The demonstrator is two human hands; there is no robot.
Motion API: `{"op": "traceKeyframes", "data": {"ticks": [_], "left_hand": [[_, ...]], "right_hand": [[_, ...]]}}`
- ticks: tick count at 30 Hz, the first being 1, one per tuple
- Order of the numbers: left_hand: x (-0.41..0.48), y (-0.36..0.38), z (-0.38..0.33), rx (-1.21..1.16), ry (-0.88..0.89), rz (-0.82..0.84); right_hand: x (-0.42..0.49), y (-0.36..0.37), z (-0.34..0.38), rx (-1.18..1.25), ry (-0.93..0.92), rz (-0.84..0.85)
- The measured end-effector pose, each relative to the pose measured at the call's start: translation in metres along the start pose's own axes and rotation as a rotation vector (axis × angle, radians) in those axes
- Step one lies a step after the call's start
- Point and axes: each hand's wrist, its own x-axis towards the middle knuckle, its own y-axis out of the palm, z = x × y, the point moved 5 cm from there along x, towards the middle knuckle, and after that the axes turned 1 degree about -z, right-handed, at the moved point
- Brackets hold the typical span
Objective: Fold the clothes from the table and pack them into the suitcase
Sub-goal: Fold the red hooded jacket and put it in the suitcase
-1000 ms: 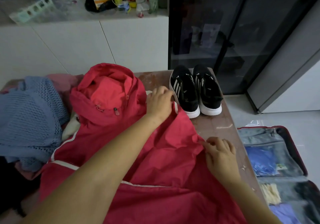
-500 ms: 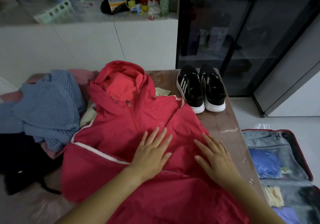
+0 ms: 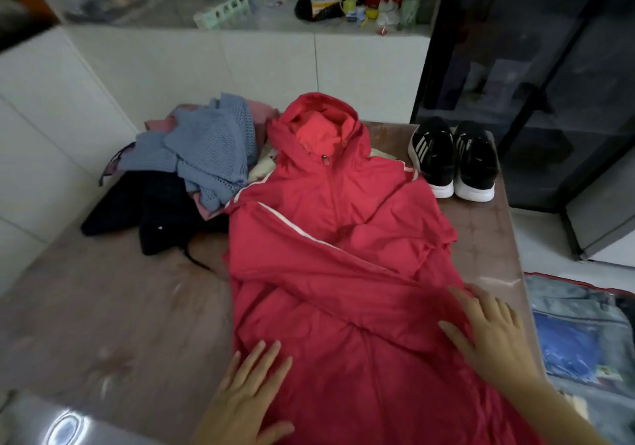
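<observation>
Each grip lies flat with fingers apart, holding nothing. The left hand (image 3: 247, 396) and right hand (image 3: 488, 334) have slid down the red jacket (image 3: 330, 204) toward the near edge of the worktop (image 3: 120, 307), smoothing it. Folding likely follows, and the suitcase (image 3: 563, 293) lies open beyond the right edge.

A red hooded jacket (image 3: 336, 238) lies spread on the desk (image 3: 113, 307), hood at the far end, one sleeve folded across its front. Both hands press flat on its near part: the left hand (image 3: 245, 400) at its left edge, the right hand (image 3: 491, 334) at its right edge. A heap of clothes (image 3: 192, 166) lies far left, black sneakers (image 3: 453, 159) far right, and an open suitcase (image 3: 584, 334) on the floor to the right.
</observation>
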Motion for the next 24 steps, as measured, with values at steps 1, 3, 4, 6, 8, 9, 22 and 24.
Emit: {"op": "traceKeyframes", "data": {"ticks": [1, 3, 4, 6, 8, 9, 22, 24], "left_hand": [[-0.006, 0.004, -0.007, -0.014, 0.007, 0.008], [-0.016, 0.014, -0.015, -0.050, -0.020, 0.029], [-0.020, 0.019, -0.017, -0.058, -0.047, 0.026], [-0.025, 0.022, -0.019, -0.073, -0.103, -0.017], [-0.025, 0.013, -0.018, -0.105, -0.184, -0.118], [-0.023, 0.004, -0.016, -0.126, -0.233, -0.173], [0.111, -0.172, 0.063, -0.358, -0.464, -0.610], [0.144, -0.198, 0.090, -0.458, -0.496, -0.622]], "right_hand": [[-0.010, -0.006, 0.006, 0.015, -0.086, -0.007], [-0.034, -0.003, 0.010, -0.006, -0.260, 0.053], [-0.045, 0.005, 0.007, -0.035, -0.315, 0.123], [-0.063, 0.022, -0.007, -0.095, -0.330, 0.272], [-0.068, 0.027, -0.016, -0.111, -0.315, 0.322], [-0.063, 0.022, -0.016, -0.104, -0.309, 0.308], [0.158, -0.057, 0.041, 0.208, -0.111, 0.054], [0.201, -0.062, 0.051, 0.248, -0.089, 0.052]]}}
